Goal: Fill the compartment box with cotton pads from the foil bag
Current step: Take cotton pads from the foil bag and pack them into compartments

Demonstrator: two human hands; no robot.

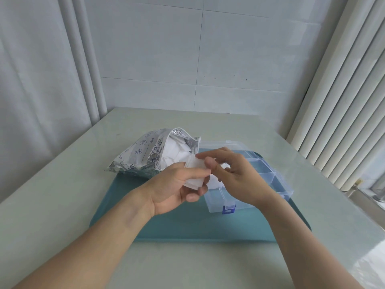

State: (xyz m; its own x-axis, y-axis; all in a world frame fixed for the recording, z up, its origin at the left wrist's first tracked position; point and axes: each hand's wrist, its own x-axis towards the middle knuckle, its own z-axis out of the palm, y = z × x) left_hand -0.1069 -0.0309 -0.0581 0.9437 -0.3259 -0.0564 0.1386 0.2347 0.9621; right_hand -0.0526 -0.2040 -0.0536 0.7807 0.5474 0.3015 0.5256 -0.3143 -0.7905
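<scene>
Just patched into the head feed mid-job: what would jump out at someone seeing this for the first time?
Two bare hands meet at centre frame: the left hand holds a small stack of white cotton pads while the right hand picks at its top. Behind them on the left lies the open foil bag, full of pads. On the right, the clear compartment box sits open on a teal tray.

Foil bag [145,155] crowds the compartment box's [268,176] left side.
</scene>
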